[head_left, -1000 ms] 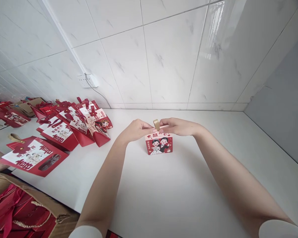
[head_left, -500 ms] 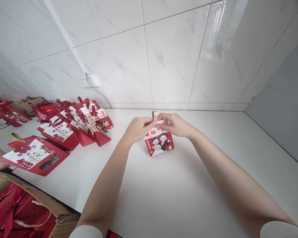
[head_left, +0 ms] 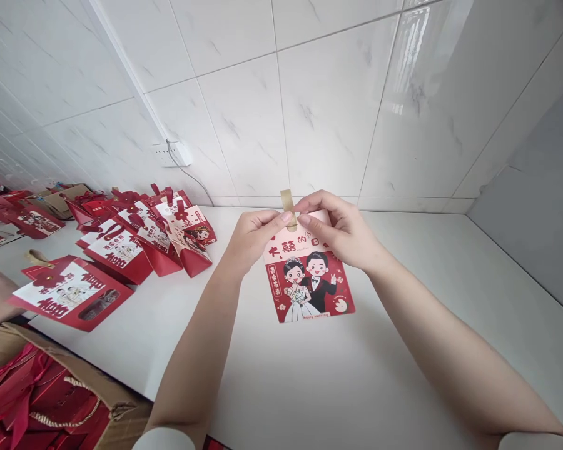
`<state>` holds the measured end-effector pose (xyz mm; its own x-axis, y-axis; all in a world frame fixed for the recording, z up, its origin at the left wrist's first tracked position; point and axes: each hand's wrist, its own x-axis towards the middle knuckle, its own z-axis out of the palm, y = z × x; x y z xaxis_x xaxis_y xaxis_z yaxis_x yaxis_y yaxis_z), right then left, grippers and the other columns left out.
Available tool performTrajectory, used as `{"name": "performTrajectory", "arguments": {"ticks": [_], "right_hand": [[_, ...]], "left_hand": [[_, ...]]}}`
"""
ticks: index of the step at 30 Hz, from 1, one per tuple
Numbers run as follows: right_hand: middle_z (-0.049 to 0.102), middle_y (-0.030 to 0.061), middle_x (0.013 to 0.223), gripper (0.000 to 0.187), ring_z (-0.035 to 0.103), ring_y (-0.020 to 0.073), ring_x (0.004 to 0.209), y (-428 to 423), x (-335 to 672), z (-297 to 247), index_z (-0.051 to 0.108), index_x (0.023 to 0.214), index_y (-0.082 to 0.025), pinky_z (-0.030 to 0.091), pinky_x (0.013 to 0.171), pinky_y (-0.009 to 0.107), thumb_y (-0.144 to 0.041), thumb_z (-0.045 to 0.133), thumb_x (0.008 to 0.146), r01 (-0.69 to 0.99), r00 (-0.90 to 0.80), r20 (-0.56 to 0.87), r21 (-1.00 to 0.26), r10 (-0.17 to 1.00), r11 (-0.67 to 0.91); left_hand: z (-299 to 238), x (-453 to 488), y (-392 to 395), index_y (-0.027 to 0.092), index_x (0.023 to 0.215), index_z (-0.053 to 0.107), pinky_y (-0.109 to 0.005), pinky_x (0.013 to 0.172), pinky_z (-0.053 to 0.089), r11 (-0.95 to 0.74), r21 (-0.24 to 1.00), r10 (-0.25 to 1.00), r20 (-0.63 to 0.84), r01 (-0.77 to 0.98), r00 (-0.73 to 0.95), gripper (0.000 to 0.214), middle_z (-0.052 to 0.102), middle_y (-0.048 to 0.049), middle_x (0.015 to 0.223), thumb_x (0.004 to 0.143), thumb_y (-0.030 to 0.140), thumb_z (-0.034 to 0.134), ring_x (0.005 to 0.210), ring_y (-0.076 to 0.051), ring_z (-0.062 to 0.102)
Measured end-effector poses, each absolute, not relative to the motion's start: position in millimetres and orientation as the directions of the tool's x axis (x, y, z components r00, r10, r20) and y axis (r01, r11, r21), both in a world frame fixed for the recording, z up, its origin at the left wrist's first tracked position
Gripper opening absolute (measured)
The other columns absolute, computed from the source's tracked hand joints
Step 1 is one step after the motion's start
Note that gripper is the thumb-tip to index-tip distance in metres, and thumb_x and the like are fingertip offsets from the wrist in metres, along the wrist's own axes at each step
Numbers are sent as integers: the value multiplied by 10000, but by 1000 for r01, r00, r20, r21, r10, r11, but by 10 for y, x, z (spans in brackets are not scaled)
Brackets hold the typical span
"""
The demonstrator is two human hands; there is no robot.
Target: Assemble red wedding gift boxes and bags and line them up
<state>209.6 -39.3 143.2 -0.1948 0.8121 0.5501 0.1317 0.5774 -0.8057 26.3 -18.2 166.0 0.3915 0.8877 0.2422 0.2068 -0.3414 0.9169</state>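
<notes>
A small red and pink gift box printed with a cartoon bride and groom is tilted toward me over the white table. A tan strap handle sticks up from its top. My left hand pinches the box's top edge at the base of the strap. My right hand pinches the same top edge from the other side, its fingertips touching those of the left.
A cluster of red gift boxes lies on the table at the left, with a larger flat one nearer me. An open cardboard carton of red boxes sits at the lower left. A tiled wall with a socket stands behind.
Both hands have lifted the box up and toward me and tipped its printed face up, so it looks much larger than a second ago.
</notes>
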Motion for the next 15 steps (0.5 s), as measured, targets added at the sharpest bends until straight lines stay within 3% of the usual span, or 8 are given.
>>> {"name": "performTrajectory", "arguments": {"ticks": [5,8,11,15], "right_hand": [[675,41,940,277,592,159,723,-382,2159,1455,674,1102,-243,463,605,291,-409,554,915,79,-301,462,-860,834,505],[681,46,935,241,591,160,741,-381,2203,1474,728,991,-231,451,607,286,-376,552,913,139,-223,506,-829,833,541],[690,43,955,244,583,143,722,-417,2254,1525,749,940,-226,436,587,272,-356,545,915,198,-205,528,-802,824,563],[721,45,909,262,631,157,714,-485,2303,1597,744,1018,-218,471,560,267,-397,619,873,93,-362,435,-863,824,497]], "left_hand": [[1627,298,-203,167,671,539,-246,527,417,-340,917,888,239,209,393,370,543,-1,635,829,494,609,571,-109,526],[1647,308,-236,201,852,541,-248,556,464,-362,916,875,269,175,403,275,613,3,721,801,445,657,626,-126,594],[1698,296,-278,239,974,482,-248,549,477,-434,886,840,333,162,428,360,620,25,712,754,395,720,608,-130,601],[1734,277,-301,229,873,495,-242,525,462,-572,794,788,460,208,409,313,577,31,675,738,359,745,568,-112,560]]}}
